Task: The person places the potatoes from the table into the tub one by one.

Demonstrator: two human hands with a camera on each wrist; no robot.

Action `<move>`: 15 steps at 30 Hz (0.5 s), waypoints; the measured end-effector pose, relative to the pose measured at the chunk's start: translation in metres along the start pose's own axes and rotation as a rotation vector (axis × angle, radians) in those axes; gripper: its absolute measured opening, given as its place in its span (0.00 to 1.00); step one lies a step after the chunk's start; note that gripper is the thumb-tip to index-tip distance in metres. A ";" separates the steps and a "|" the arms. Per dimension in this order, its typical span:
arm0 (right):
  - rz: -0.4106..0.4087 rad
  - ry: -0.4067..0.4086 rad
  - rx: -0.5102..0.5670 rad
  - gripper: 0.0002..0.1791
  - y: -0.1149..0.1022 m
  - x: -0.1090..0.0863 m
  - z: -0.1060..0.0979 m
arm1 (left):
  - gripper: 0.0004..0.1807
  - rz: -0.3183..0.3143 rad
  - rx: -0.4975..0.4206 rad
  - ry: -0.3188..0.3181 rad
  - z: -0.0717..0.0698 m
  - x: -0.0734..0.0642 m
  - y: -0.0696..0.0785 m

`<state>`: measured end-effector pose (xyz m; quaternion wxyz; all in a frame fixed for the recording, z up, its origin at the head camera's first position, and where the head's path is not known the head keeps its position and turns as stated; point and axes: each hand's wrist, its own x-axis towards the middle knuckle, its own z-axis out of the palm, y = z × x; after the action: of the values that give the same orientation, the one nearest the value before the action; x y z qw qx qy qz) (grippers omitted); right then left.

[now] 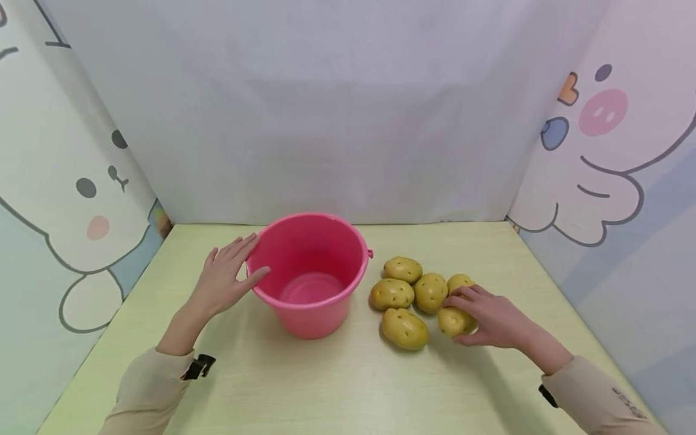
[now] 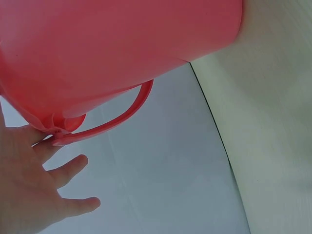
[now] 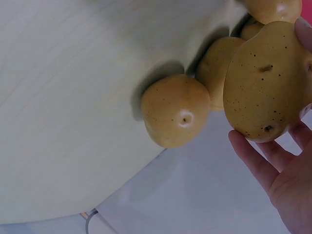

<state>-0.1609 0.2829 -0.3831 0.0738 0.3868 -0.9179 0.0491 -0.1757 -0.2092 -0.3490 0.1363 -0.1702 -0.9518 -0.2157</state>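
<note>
Fingers (image 3: 256, 163) of the right hand (image 1: 492, 317) were curled round one potato (image 1: 455, 321), right of the pink bucket (image 1: 315, 319). Left hand (image 1: 220, 278) rested at its rim, fingers straight. Judged barely begun: none inside; five other potatoes (image 1: 405, 330) remained on the table (image 1: 326, 393).

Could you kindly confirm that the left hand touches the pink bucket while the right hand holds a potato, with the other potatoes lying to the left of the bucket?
Not quite: the other potatoes lie to the right of the pink bucket, as the head view shows.
</note>
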 end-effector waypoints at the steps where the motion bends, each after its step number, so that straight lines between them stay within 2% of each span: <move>1: 0.000 -0.004 -0.006 0.31 0.000 0.000 -0.003 | 0.39 0.000 0.000 0.000 0.000 0.000 0.000; 15: -0.020 -0.003 -0.064 0.32 -0.001 0.005 -0.034 | 0.39 -0.006 0.000 0.000 0.000 0.000 0.000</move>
<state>-0.1598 0.2836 -0.3492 0.0852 0.3937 -0.9151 0.0182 -0.1752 -0.2091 -0.3491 0.1356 -0.1673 -0.9524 -0.2159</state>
